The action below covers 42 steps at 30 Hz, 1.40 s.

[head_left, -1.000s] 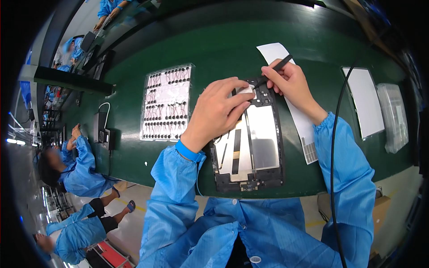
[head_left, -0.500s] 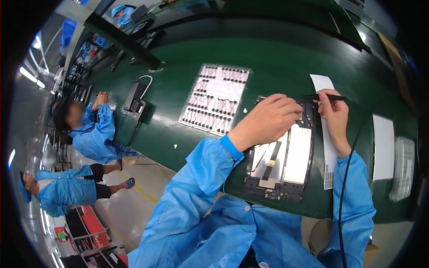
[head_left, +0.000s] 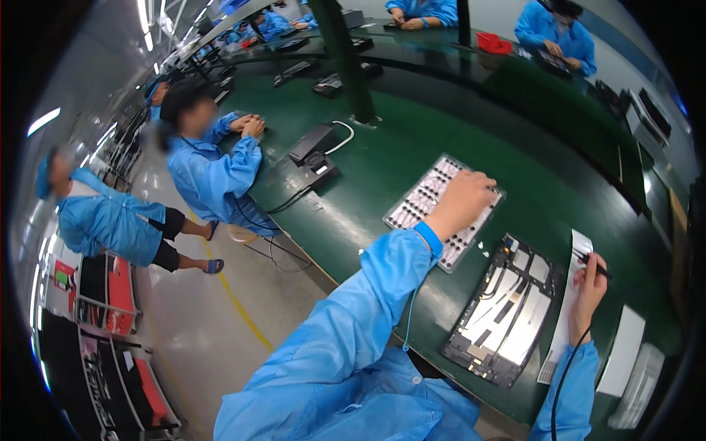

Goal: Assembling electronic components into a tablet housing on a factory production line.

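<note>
My left hand [head_left: 465,200] reaches out over a white tray of several small dark parts [head_left: 423,206] on the green table, fingers curled down onto its far end. My right hand [head_left: 590,285] holds a thin black tool [head_left: 593,265] beside the right edge of an opened tablet chassis [head_left: 507,309], which lies flat showing its boards and cables. A white paper strip [head_left: 566,309] lies under my right hand. Both arms wear blue sleeves, and a blue wrist strap circles my left wrist.
The green table [head_left: 368,220] curves away left. A black device with a white cable [head_left: 315,154] sits further left. White sheets and a clear bag [head_left: 632,367] lie at far right. Co-workers in blue [head_left: 213,162] sit along the bench and aisle.
My left hand left the tablet chassis and moved left onto the parts tray. My head turned left, so the chassis now sits lower right. My right hand stays with the tool.
</note>
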Each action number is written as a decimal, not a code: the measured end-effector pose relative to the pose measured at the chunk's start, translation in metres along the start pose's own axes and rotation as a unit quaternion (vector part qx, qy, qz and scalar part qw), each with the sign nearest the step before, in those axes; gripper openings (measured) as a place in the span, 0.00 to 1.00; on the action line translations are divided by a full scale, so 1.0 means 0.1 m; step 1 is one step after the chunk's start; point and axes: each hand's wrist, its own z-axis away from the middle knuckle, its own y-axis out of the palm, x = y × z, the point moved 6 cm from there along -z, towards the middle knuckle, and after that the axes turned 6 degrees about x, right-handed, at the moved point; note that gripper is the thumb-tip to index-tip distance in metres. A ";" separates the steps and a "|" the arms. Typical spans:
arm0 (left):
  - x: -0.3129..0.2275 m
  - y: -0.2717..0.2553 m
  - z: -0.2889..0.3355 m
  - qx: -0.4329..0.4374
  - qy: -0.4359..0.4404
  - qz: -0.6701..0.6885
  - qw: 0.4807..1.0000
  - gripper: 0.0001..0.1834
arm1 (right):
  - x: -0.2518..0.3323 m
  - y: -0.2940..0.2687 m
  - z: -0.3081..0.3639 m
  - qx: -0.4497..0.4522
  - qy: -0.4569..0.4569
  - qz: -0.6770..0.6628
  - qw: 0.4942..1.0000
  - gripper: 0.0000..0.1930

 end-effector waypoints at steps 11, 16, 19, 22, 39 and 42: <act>0.25 -0.11 0.05 0.090 0.013 -0.052 0.995 0.05 | 0.56 0.49 -0.05 0.065 -0.102 0.061 0.991 0.12; 0.57 0.08 -0.01 0.145 -0.051 0.158 0.975 0.05 | 0.76 1.40 -0.14 0.153 -0.072 0.035 0.985 0.12; 0.60 0.13 0.01 0.155 -0.074 0.183 0.968 0.06 | 0.62 1.94 -0.31 0.176 -0.017 -0.024 0.984 0.13; 0.58 0.19 0.04 0.136 -0.076 0.160 0.975 0.08 | 0.43 2.37 -0.48 0.193 -0.038 -0.029 0.980 0.13; 0.47 -0.13 0.05 0.023 -0.155 0.243 0.957 0.09 | 0.42 2.45 -0.47 0.205 -0.062 0.127 0.968 0.09; 0.40 -0.21 0.13 0.001 -0.157 0.288 0.944 0.08 | 0.47 2.54 -0.38 0.242 -0.144 0.227 0.932 0.08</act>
